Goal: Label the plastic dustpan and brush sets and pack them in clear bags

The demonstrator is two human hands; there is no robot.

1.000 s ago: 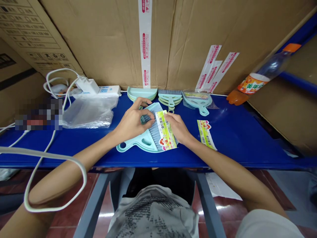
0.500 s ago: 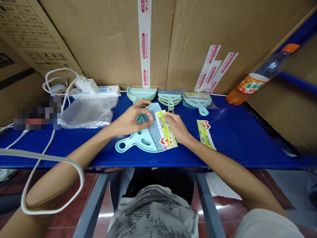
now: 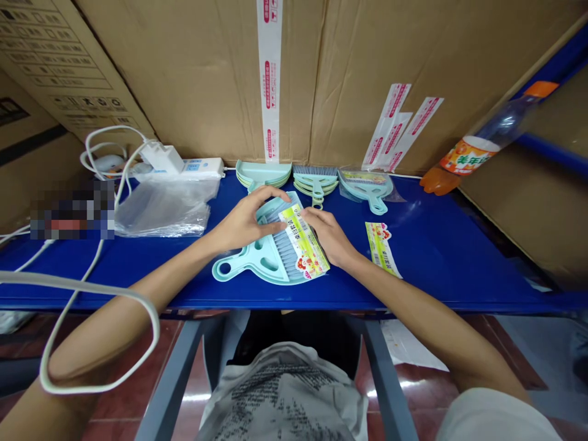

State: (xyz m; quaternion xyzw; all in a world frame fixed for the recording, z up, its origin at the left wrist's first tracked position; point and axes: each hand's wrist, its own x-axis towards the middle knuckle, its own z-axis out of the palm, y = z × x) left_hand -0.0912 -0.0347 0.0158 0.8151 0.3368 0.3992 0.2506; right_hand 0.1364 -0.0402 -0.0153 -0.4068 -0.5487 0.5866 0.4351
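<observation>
A light teal dustpan (image 3: pixel 250 262) lies on the blue table with a matching hand brush (image 3: pixel 285 250) nested on it, grey bristles showing. Over the bristles rests a yellow-and-white printed label card (image 3: pixel 307 248), tilted. My right hand (image 3: pixel 331 236) grips the card's right edge, thumb near its upper corner; its other fingers are partly hidden. My left hand (image 3: pixel 255 220) curves over the upper left of the brush with thumb and forefinger apart, the thumb tip close to the card's left edge. Whether that thumb touches the card I cannot tell.
Along the back stand stacked dustpans (image 3: pixel 264 173), stacked brushes (image 3: pixel 315 179) and a bagged set (image 3: pixel 371 188). Another label card (image 3: pixel 382 248) lies at right. Clear plastic bags (image 3: pixel 163 208), a power strip (image 3: pixel 202 166) and a white cable (image 3: pixel 98 294) are left; an orange drink bottle (image 3: pixel 473 153) leans right.
The label card has shifted slightly left and lies flatter over the bristles. My left thumb and forefinger have spread from a rounded, nearly closed pose. My right hand stays at the card's edge.
</observation>
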